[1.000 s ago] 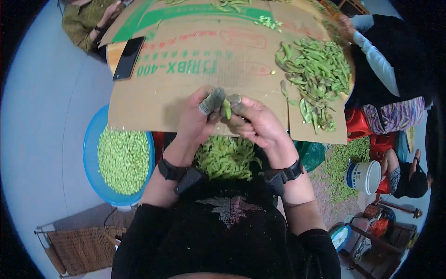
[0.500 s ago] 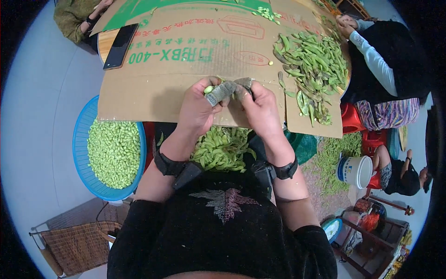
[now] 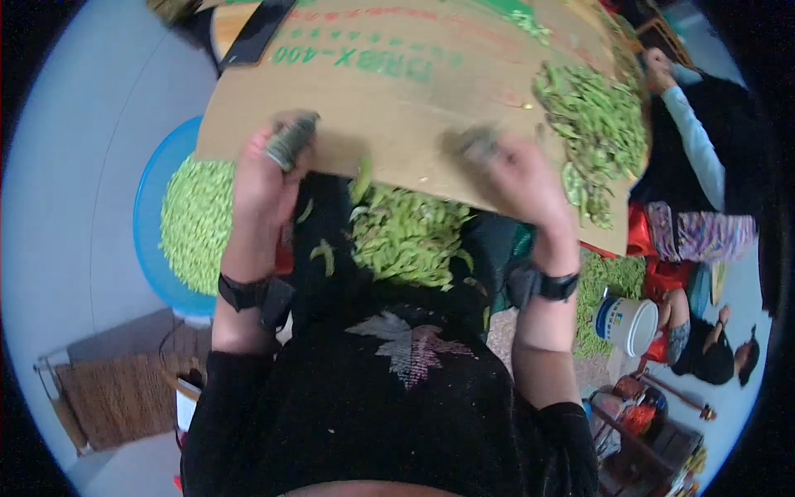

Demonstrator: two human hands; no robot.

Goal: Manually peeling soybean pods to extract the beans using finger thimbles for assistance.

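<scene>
My left hand [image 3: 269, 166] is over the left front edge of the cardboard, near the blue basket, with its fingers curled in. A grey-green fabric wrap [image 3: 291, 141] covers fingers of it, and whatever lies inside the curl is hidden. My right hand [image 3: 526, 178], also wrapped at the fingers, is smeared by motion above the cardboard's front edge. Between my forearms a heap of green bean pods [image 3: 410, 240] lies on my lap. One pod [image 3: 362, 178] shows at the heap's upper left, overlapping the cardboard edge.
Shelled green beans [image 3: 195, 224] fill a blue basket [image 3: 149, 240] at left. On the cardboard [image 3: 364, 116] lie a pile of pods [image 3: 592, 120], a few beans [image 3: 530, 25] and a black phone [image 3: 258, 33]. A white bucket [image 3: 633, 327] and other people are at right.
My hands, together over the cardboard before, have parted: the left went left toward the basket, the right went right. The view has shifted, and more of the lap heap shows.
</scene>
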